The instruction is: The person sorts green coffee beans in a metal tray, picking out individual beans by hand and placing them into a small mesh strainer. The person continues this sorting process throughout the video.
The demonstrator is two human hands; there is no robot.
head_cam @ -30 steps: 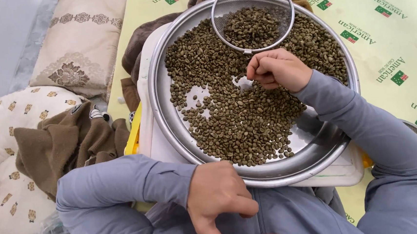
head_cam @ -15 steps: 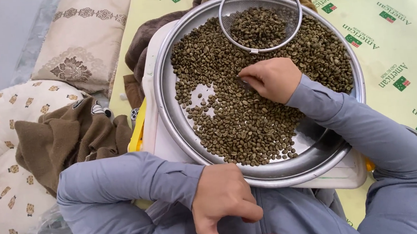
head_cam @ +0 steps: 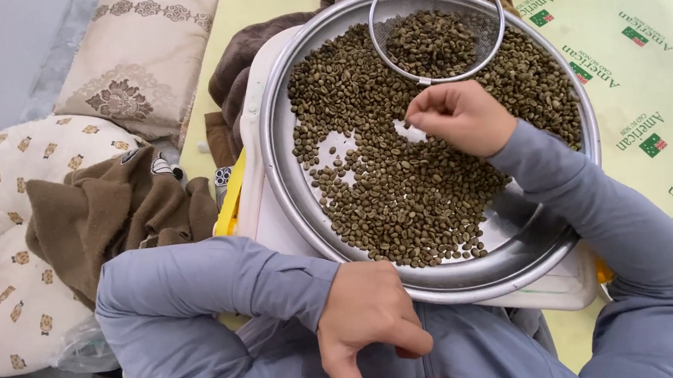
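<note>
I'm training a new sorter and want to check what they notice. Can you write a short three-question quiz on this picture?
1. True or false: the right hand is over the beans in the metal tray.
2. Where does the round wire sieve sit?
A. on the cushion
B. in the tray, at its far side
C. in the left hand
3. Fill in: the left hand is curled close to the person's ____, off the tray.

Key
1. True; its fingertips are pinched together just above them.
2. B; it holds beans of its own.
3. Body, below the tray's near rim.
</note>
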